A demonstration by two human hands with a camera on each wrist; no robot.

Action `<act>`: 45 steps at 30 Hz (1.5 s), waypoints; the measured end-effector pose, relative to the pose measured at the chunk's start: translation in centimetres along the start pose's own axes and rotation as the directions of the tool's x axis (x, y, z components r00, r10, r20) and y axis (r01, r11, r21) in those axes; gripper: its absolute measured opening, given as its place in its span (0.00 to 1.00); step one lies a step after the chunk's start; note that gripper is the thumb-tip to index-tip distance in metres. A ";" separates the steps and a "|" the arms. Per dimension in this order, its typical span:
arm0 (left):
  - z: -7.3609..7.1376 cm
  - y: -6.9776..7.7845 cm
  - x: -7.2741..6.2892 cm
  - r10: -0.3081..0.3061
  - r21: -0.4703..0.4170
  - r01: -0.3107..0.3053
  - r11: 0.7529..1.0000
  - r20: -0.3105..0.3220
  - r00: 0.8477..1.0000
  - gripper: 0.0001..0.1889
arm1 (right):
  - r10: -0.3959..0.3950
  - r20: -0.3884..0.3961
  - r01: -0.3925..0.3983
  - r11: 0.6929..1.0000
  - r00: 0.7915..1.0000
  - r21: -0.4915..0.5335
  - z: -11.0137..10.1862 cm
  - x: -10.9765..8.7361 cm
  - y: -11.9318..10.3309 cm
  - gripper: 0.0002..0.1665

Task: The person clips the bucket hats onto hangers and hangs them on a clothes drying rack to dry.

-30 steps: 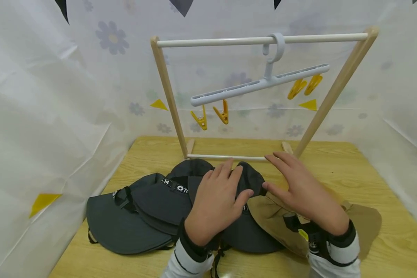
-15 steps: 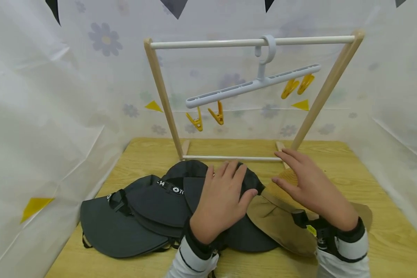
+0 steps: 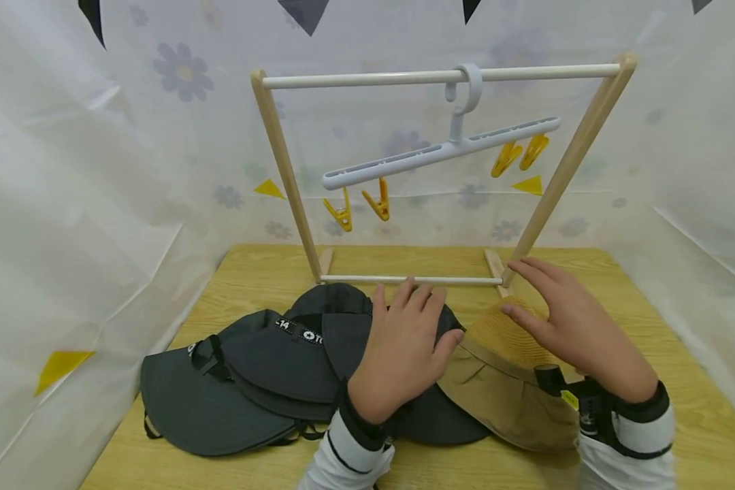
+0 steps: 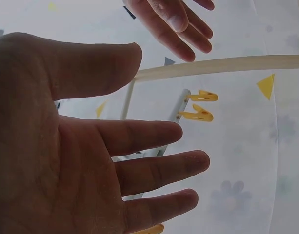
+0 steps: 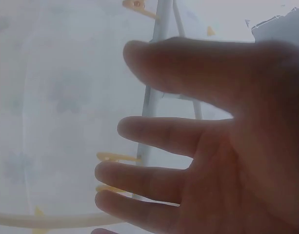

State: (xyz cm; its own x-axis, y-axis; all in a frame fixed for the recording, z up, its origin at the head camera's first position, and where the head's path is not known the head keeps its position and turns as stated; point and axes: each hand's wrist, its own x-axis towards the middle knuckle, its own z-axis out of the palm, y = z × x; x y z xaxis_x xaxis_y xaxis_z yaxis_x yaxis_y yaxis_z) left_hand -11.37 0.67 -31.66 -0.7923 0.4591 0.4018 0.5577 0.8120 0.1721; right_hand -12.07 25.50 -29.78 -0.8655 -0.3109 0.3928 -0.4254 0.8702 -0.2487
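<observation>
My left hand (image 3: 404,347), fingers spread, hovers over the dark caps in the head view and holds nothing. To the right, my right hand (image 3: 578,327) is raised above a tan hat (image 3: 502,391) and a woven straw-coloured piece (image 3: 508,333), also with nothing in it. A dark grey cap (image 3: 214,401) lies at the left of the row, overlapped by a navy cap (image 3: 282,364) with white lettering on its band. Another dark brim (image 3: 441,415) shows beneath my left wrist. In the left wrist view the palm (image 4: 86,170) faces the camera with straight fingers.
Behind the hats stands a wooden-sided rack (image 3: 284,170) with a white top bar (image 3: 367,81). From it hangs a pale clip hanger (image 3: 429,155), tilted, with yellow clips (image 3: 376,201) at both ends. White patterned sheeting (image 3: 98,224) encloses the wooden table (image 3: 269,265).
My right hand has moved to the right, uncovering more of the tan hat and the straw-coloured piece. My left hand has shifted slightly right. The view has shifted slightly; the hats lie as before.
</observation>
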 end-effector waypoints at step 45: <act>0.4 -0.8 -0.5 0.010 -0.085 0.001 0.996 0.134 0.991 0.30 | 0.202 0.281 -0.213 0.977 0.938 0.009 3.3 0.1 8.5 0.36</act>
State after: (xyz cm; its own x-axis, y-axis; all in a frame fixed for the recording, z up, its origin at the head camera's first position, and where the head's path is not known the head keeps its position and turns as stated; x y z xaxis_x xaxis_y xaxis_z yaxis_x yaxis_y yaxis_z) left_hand -11.53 -0.04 -32.34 -0.8126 0.5114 0.2796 0.5758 0.7789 0.2486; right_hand -16.66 31.61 -34.77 -0.9723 -0.2230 0.0696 -0.2333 0.9130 -0.3348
